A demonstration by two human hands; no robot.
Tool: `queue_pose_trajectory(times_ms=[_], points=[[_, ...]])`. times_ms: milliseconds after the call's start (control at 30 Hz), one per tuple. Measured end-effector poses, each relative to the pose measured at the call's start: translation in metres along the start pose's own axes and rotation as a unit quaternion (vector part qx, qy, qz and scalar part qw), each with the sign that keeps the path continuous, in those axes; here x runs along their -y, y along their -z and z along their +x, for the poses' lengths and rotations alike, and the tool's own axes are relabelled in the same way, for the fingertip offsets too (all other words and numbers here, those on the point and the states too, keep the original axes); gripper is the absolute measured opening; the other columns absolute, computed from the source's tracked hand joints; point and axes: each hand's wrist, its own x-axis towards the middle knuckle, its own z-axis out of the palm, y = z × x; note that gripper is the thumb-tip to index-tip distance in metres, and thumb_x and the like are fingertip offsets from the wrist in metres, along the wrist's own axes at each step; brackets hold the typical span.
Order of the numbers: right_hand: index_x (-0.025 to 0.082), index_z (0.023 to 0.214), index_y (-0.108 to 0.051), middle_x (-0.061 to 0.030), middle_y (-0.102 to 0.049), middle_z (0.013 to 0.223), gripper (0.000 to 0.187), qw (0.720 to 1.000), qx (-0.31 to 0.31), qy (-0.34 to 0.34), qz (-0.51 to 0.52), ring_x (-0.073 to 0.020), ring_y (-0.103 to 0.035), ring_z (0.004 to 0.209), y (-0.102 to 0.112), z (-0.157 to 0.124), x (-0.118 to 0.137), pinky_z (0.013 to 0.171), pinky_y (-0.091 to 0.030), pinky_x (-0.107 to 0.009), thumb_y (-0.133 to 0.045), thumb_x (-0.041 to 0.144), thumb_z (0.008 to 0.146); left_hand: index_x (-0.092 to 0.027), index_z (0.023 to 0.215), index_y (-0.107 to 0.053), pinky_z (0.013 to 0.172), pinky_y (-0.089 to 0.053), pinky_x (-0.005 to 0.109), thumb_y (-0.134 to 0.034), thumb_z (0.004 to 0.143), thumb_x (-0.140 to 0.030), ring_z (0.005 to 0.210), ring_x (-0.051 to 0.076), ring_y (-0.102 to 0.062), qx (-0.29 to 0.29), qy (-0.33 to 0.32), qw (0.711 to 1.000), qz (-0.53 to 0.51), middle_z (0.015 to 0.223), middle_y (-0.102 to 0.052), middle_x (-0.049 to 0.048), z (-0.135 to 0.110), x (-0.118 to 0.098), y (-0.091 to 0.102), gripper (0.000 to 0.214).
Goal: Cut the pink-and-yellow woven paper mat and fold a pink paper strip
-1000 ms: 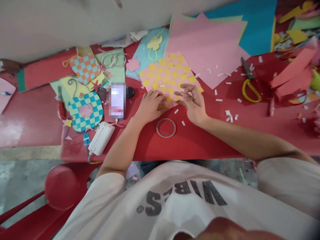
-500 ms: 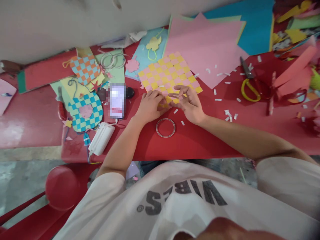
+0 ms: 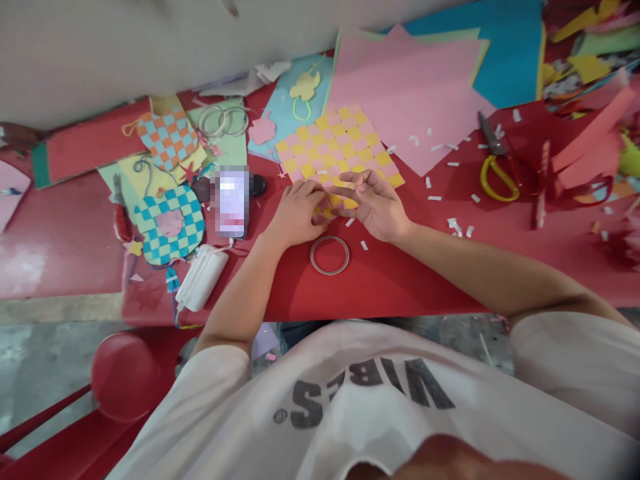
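The woven paper mat [image 3: 335, 143] lies midway between the near and far edges of the bench [image 3: 400, 287]. Our left hand [image 3: 295, 215] presses the mat's near edge to steady it, fingers curled, grip unclear. Our right hand [image 3: 379, 208] fingers pinch one of its strip ends.

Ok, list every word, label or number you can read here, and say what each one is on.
"VIBES": on the white shirt, seen upside down; the small circled mark beside it is too small to read.
Phone screen: blurred, unreadable.
Nothing else carries readable text.
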Motion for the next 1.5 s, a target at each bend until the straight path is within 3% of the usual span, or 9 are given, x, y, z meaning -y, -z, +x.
queue_pose_trajectory(times_ms=[367, 733, 1000, 1167, 1367, 1500], points=[[0.030, 0.098, -0.054, 0.0007, -0.062, 0.154, 0.046, 1.000, 0.004, -0.001, -0.011, -0.0338, -0.062, 0.144, 0.008, 0.006, -0.008, 0.106, -0.064, -0.066, -0.085, 0.063, 0.088, -0.025, 0.125, -0.075, 0.113, -0.049, 0.058, -0.071, 0.086, -0.032, 0.132, 0.037, -0.058, 0.006, -0.002, 1.000, -0.020, 0.141, -0.066, 0.0108, 0.001, 0.003, 0.000, 0.039], [0.030, 0.095, -0.053, -0.0015, -0.065, 0.148, 0.045, 1.000, 0.013, 0.008, 0.000, -0.0308, -0.070, 0.130, 0.006, 0.008, -0.010, 0.102, -0.067, -0.062, -0.083, 0.064, 0.090, -0.024, 0.127, -0.074, 0.117, -0.049, 0.056, -0.068, 0.087, -0.026, 0.132, 0.035, -0.058, 0.012, -0.006, 1.000, -0.021, 0.142, -0.065, 0.0106, 0.002, 0.005, 0.001, 0.041], [0.030, 0.096, -0.053, -0.0014, -0.065, 0.144, 0.046, 1.000, 0.010, 0.013, -0.015, -0.0259, -0.073, 0.122, 0.007, 0.009, -0.012, 0.098, -0.069, -0.052, -0.083, 0.065, 0.090, -0.024, 0.123, -0.074, 0.117, -0.050, 0.055, -0.068, 0.088, -0.024, 0.133, 0.035, -0.059, 0.001, -0.008, 1.000, -0.024, 0.142, -0.066, 0.0102, 0.002, 0.005, 0.001, 0.035], [0.031, 0.100, -0.057, -0.0019, -0.064, 0.138, 0.047, 0.993, -0.025, 0.077, -0.091, -0.0238, -0.076, 0.113, 0.008, 0.002, -0.015, 0.106, -0.066, -0.051, -0.080, 0.071, 0.091, -0.025, 0.120, -0.074, 0.114, -0.050, 0.055, -0.070, 0.090, -0.026, 0.132, 0.035, -0.060, -0.003, -0.001, 1.000, -0.024, 0.138, -0.069, 0.0101, 0.001, 0.005, 0.001, 0.031], [0.032, 0.102, -0.062, -0.0029, -0.062, 0.139, 0.042, 0.975, -0.048, 0.156, -0.152, -0.0253, -0.076, 0.115, 0.011, -0.001, -0.018, 0.118, -0.060, -0.059, -0.076, 0.071, 0.095, -0.026, 0.119, -0.074, 0.115, -0.046, 0.057, -0.069, 0.094, -0.030, 0.133, 0.035, -0.060, -0.008, 0.010, 1.000, -0.009, 0.139, -0.070, 0.0099, 0.001, 0.003, 0.000, 0.026], [0.033, 0.103, -0.064, -0.0034, -0.062, 0.144, 0.040, 0.971, -0.054, 0.164, -0.164, -0.0264, -0.074, 0.120, 0.013, 0.000, -0.018, 0.121, -0.059, -0.060, -0.076, 0.071, 0.096, -0.026, 0.118, -0.075, 0.117, -0.043, 0.056, -0.070, 0.097, -0.039, 0.133, 0.034, -0.062, -0.016, -0.004, 1.000, 0.000, 0.137, -0.072, 0.0091, 0.001, 0.002, -0.002, 0.025]])
